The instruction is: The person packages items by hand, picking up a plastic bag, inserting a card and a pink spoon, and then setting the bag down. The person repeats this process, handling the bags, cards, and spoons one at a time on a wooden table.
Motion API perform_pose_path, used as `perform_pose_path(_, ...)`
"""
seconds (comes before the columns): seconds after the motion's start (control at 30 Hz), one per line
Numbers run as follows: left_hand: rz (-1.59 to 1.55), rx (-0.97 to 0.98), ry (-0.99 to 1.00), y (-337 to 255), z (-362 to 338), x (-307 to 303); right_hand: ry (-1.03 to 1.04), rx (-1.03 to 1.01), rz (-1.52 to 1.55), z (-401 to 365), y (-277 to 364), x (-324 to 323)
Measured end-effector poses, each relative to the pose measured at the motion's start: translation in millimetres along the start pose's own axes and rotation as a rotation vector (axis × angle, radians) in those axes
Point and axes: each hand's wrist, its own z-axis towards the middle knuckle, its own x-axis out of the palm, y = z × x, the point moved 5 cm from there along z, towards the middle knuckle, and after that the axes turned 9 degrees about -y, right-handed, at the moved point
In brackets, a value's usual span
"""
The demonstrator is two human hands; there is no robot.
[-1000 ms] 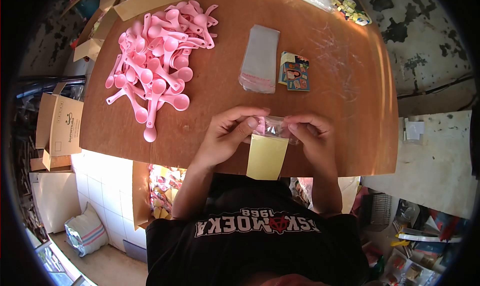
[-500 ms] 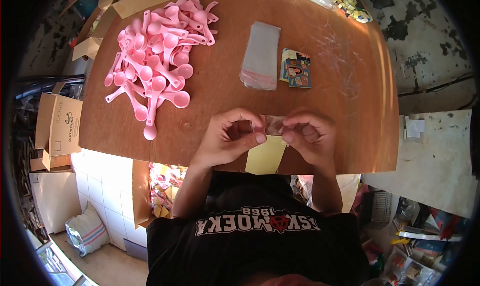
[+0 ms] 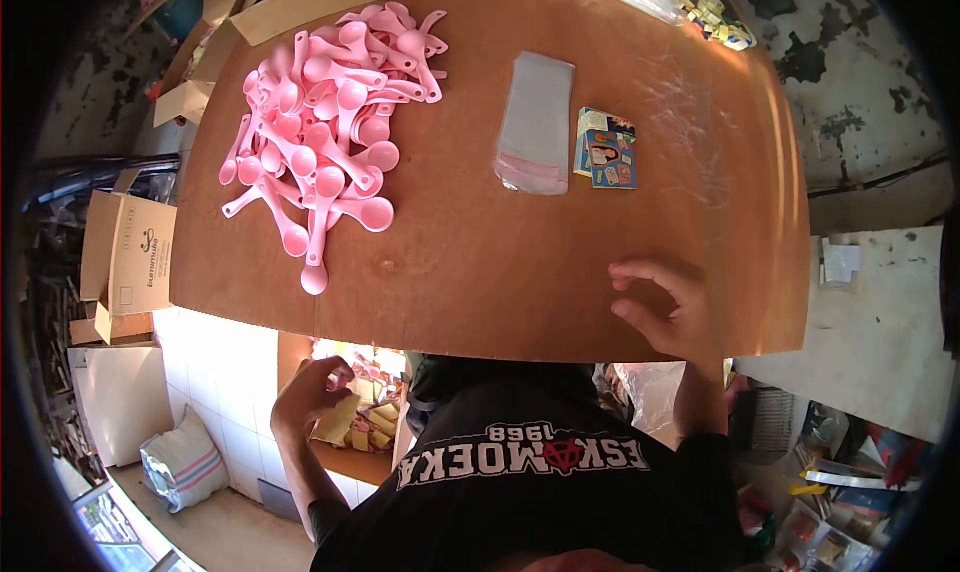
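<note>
My left hand (image 3: 310,397) is off the table's left front, over a box of packets, its fingers loosely curled and apart from the yellow packet. That yellow packet (image 3: 335,420) lies tilted just below the hand, larger-looking than those beneath it. Over the table's front right, my right hand (image 3: 660,307) is open, thumb and forefinger spread with nothing between them. Beyond it lie a small stack of printed cards (image 3: 606,157) and a pile of clear plastic sleeves (image 3: 537,122).
A heap of pink measuring spoons (image 3: 320,122) covers the table's (image 3: 450,272) left side. The open cardboard box (image 3: 295,372) below the edge holds many yellow packets. Thin clear plastic strips (image 3: 690,132) lie at right. Another carton (image 3: 140,252) stands at far left.
Both hands have parted from the yellow packet they held together at the table's front edge. My left hand moved left and down with it to the box; my right hand moved slightly right and opened.
</note>
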Motion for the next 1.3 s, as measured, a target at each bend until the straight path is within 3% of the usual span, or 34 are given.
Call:
perform_pose_path(0.03,0.130,-0.216,-0.042,32,0,8,0.009,0.021,-0.028,2,0,3)
perform_pose_path(0.1,0.380,-0.365,-0.079,82,-2,33,0.017,0.037,-0.055,8,-2,9)
perform_pose_path(0.17,0.294,-0.398,0.022,85,4,45,0.063,0.155,-0.064,22,-15,22)
perform_pose_path(0.2,0.243,-0.250,-0.047,74,7,47,0.057,0.137,-0.079,34,-21,27)
perform_pose_path(0.23,0.244,-0.245,-0.042,62,9,48,0.055,0.119,-0.095,49,-28,31)
perform_pose_path(0.3,-0.205,-0.038,0.191,7,14,50,-0.098,-0.212,-0.297,87,-25,35)
perform_pose_path(0.33,-0.207,-0.034,0.186,-20,13,40,-0.098,-0.218,-0.300,103,-30,40)
perform_pose_path(0.4,-0.249,0.426,0.324,-96,-3,19,-0.046,-0.279,-0.527,126,-38,53)
perform_pose_path(0.43,-0.251,0.427,0.310,-111,-6,13,-0.046,-0.294,-0.526,134,-42,57)
perform_pose_path(0.5,-0.390,0.654,0.333,-143,-14,0,0.139,-0.155,-0.663,148,-59,70)
perform_pose_path(0.57,-0.364,0.702,0.325,-162,-11,-6,0.115,-0.157,-0.680,155,-65,73)
perform_pose_path(0.63,-0.277,0.891,0.201,-187,-8,-17,0.093,-0.160,-0.697,159,-66,72)
perform_pose_path(0.87,0.160,1.002,-0.256,-257,44,-58,0.066,-0.230,-0.576,153,-68,68)
perform_pose_path(0.9,0.162,1.010,-0.251,-264,58,-57,0.053,-0.274,-0.577,151,-66,68)
perform_pose_path(0.97,0.265,1.059,-0.469,-274,84,-57,0.047,-0.206,-0.565,148,-63,66)
perform_pose_path(1.17,0.430,1.135,-0.602,-280,121,-33,-0.009,-0.137,-0.601,144,-69,62)
perform_pose_path(1.3,0.582,1.077,-0.543,-273,119,-19,-0.020,-0.133,-0.452,149,-77,61)
